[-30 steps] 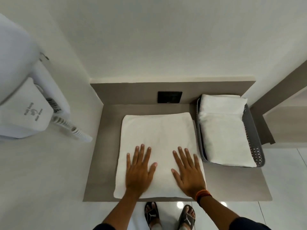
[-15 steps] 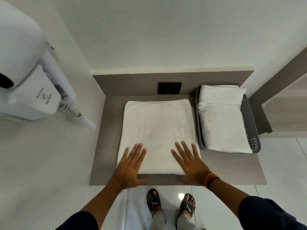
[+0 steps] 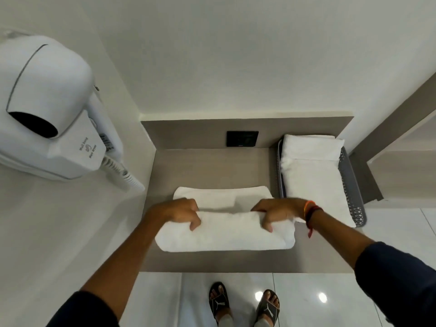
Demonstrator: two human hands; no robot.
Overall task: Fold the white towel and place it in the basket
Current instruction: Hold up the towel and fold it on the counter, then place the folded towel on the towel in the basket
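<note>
White wall-mounted hair dryer well left of the grey counter. Left hand clenched on the thick white towel, mid-counter, near layer lifted over far layer. Right hand clamped likewise. Grey perforated plastic basket just right, holding folded white towels.

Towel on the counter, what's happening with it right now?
A person grips the white towel with both hands, left hand and right hand, folding its near part over on the grey counter. The fold is not finished. The basket to the right already holds other folded towels; this one is not in it yet.
</note>
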